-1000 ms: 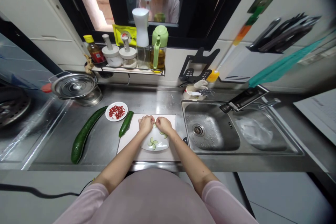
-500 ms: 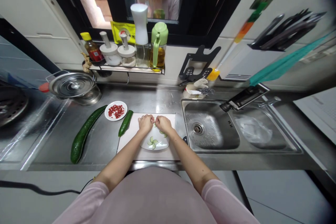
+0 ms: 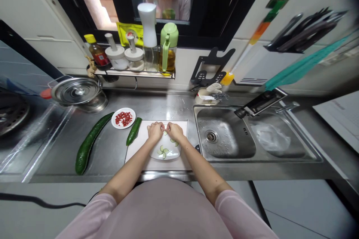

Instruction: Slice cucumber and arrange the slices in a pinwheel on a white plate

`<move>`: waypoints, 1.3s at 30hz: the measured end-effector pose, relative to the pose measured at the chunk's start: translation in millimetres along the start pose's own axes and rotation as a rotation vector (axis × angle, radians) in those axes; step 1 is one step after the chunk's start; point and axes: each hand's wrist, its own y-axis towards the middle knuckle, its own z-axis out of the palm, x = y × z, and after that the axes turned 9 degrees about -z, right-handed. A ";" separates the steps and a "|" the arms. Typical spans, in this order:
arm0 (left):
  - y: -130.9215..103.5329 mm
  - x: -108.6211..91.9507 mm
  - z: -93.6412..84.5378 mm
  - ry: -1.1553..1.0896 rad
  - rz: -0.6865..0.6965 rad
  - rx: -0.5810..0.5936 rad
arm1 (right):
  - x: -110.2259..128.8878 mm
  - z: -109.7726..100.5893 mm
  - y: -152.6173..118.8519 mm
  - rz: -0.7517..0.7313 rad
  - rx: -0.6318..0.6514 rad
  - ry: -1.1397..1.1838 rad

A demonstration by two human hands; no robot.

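Observation:
Over the far part of a white plate [image 3: 171, 154], my left hand [image 3: 156, 131] and my right hand [image 3: 175, 132] meet with their fingertips almost touching. Both are closed in a pinch. A thin cucumber slice [image 3: 165, 133] shows at the fingertips, partly hidden by them. On the plate's near side, several curved cucumber slices [image 3: 162, 152] form a pinwheel. More slices [image 3: 174, 142] lie by my right wrist, partly covered. Under the plate is a white cutting board [image 3: 137, 153]. A cut piece of cucumber [image 3: 134, 132] rests across its left edge.
Left of the board are a small plate of red bits [image 3: 123, 118], a long green cucumber [image 3: 91, 143] and a lidded steel pot [image 3: 81, 93]. A double sink [image 3: 224, 134] lies to the right. Behind, a rack [image 3: 134, 73] carries bottles and jars.
My fingertips have shifted very slightly over the plate. The camera view has moved a little; the plate, slices and board lie as before.

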 end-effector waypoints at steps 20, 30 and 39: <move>-0.6 4.0 -9.1 -0.060 -0.073 -0.020 | -3.3 -4.8 -3.6 -0.026 -0.087 0.075; -14.9 17.2 -22.4 -0.248 -0.175 -0.107 | -9.1 -17.3 -20.4 -0.007 -0.216 0.199; -36.6 40.5 -29.7 -0.358 -0.197 -0.242 | -1.1 2.2 -82.2 -0.094 -0.271 0.445</move>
